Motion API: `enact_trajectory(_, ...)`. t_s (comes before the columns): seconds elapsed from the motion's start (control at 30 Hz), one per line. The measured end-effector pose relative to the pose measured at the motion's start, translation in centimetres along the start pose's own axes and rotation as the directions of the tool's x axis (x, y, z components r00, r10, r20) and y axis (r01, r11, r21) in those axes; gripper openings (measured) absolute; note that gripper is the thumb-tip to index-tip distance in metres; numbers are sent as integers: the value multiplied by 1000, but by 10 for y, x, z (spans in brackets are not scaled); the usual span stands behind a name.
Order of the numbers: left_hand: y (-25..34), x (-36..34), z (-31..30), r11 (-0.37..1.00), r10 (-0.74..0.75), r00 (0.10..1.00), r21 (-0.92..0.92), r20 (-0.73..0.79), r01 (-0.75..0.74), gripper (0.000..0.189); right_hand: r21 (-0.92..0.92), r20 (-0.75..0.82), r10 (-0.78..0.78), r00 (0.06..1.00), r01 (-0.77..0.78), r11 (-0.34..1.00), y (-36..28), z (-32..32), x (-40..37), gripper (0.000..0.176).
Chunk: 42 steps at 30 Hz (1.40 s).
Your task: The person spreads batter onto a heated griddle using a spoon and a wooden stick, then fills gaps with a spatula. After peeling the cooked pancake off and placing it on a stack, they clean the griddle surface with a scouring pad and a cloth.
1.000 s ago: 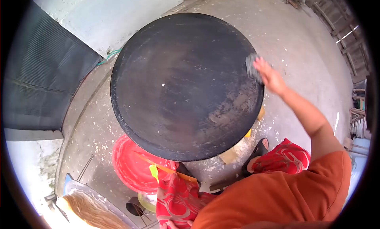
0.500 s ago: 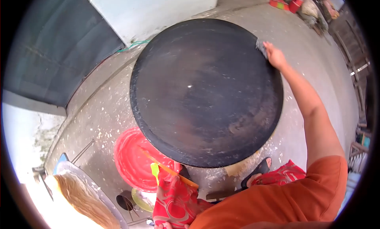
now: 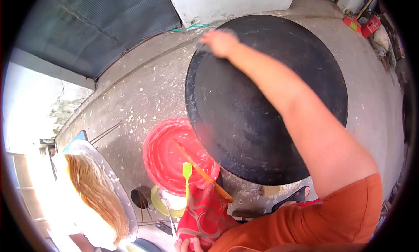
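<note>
My right hand (image 3: 221, 43) reaches to the far left rim of a large round black griddle (image 3: 244, 117). Its fingers are closed round a grey steel wool scrubber (image 3: 229, 32), which is blurred and partly covered by the hand. At the bottom edge, my left hand (image 3: 190, 244) shows only its fingers, resting on the red patterned cloth (image 3: 201, 217) over my leg. They look laid out, with no object seen in them. Left of the griddle stands a red basin (image 3: 152, 151), with an orange stick (image 3: 194, 162) and a yellow-green spatula (image 3: 187, 170) across it.
A yellow-green bowl (image 3: 159, 204) with white contents sits below the basin. On the lower left, a pale tub (image 3: 124, 186) holds a brownish mass (image 3: 94, 191). A green hose (image 3: 196, 26) lies near the wall. Red containers (image 3: 371, 26) stand at the far right.
My right hand has swept from the griddle's far right rim to its far left rim with the scrubber. The view has shifted, and more of my left fingers shows.
</note>
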State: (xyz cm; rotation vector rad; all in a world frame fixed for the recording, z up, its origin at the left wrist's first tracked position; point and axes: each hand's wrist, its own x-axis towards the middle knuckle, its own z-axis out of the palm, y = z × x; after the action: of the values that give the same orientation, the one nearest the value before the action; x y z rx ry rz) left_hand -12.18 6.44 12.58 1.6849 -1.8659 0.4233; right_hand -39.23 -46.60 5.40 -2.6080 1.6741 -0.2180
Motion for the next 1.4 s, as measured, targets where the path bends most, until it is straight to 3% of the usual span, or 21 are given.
enact_trajectory(0.03, 6, 9, -3, 999, 44, 999, 8, 9, -44, 14, 45, -22, -81, 996, 82, 996, -32, 1, -12, 49)
enact_trajectory(0.1, 8, 4, -8, 998, -31, 999, -44, 44, 33, 16, 148, -29, -237, 971, 239, 960, -90, 3, -46, 49)
enact_trajectory(0.13, 0, -2, -9, 991, -98, 991, -87, 91, 106, 25, 120, -108, -302, 947, 314, 942, -113, 12, -66, 41)
enact_trajectory(0.17, -6, -8, -23, 992, 86, 970, -112, 227, -61, 51, 187, -125, -351, 928, 370, 910, -129, 19, -93, 42)
enact_trajectory(0.23, 12, 3, -27, 980, -70, 980, -172, 186, 102, 44, 273, -163, -423, 891, 453, 849, -158, 9, -157, 41)
enact_trajectory(0.27, 11, 4, -30, 979, -75, 980, -172, 183, 107, 44, 329, -154, -418, 895, 445, 833, -167, 1, -192, 39)
enact_trajectory(0.33, 8, 3, -37, 958, -59, 976, -261, 212, 114, 45, 394, -49, -402, 915, 387, 834, -173, -32, -262, 47)
enact_trajectory(0.47, 5, 3, -44, 944, -106, 967, -282, 233, 172, 53, 380, 69, -165, 984, 127, 916, -158, -70, -385, 52)
enact_trajectory(0.6, 0, 4, -44, 946, -120, 963, -267, 239, 184, 52, 213, 12, 162, 987, -160, 964, -112, -79, -453, 46)
enact_trajectory(0.73, -5, -4, -38, 955, -129, 971, -240, 200, 176, 49, 139, -118, 408, 905, -391, 910, -43, -83, -404, 40)
enact_trajectory(0.83, -10, -6, -34, 968, -87, 979, -218, 183, 127, 49, 80, -254, 293, 922, -281, 956, 1, -59, -310, 38)
enact_trajectory(0.9, -10, -8, -33, 973, -91, 978, -192, 187, 127, 48, 31, -217, 219, 951, -218, 976, 13, -35, -244, 34)
enact_trajectory(0.97, -8, -6, -32, 973, -100, 979, -187, 177, 133, 46, -29, -167, 161, 973, -168, 985, -23, -27, -196, 45)
enact_trajectory(1.03, -5, -2, -31, 973, -91, 978, -194, 190, 128, 45, 59, -189, 10, 982, 1, 998, -69, -18, -189, 47)
enact_trajectory(1.1, -7, 0, -33, 970, -81, 977, -210, 197, 123, 45, 169, -250, -139, 958, 184, 968, -115, -18, -218, 44)
enact_trajectory(1.17, -8, 1, -31, 966, -83, 975, -224, 206, 130, 45, 287, -172, -178, 969, 222, 932, -142, -35, -267, 42)
enact_trajectory(1.23, -10, 0, -31, 963, -95, 976, -229, 198, 140, 44, 185, -76, -115, 990, 128, 974, -128, -48, -304, 37)
enact_trajectory(1.27, -10, -1, -31, 962, -107, 976, -229, 188, 149, 44, 144, -122, -54, 991, 72, 987, -101, -53, -309, 36)
enact_trajectory(1.3, -9, -2, -33, 962, -100, 976, -232, 195, 145, 44, -46, -214, -11, 977, 1, 999, -62, -51, -313, 35)
enact_trajectory(1.33, -9, -2, -35, 962, -103, 973, -227, 208, 150, 48, 45, -253, 188, 949, -183, 982, -25, -53, -311, 34)
enact_trajectory(1.4, -9, 0, -35, 963, -97, 973, -229, 208, 145, 51, 43, -244, 488, 838, -493, 869, 47, -52, -296, 33)
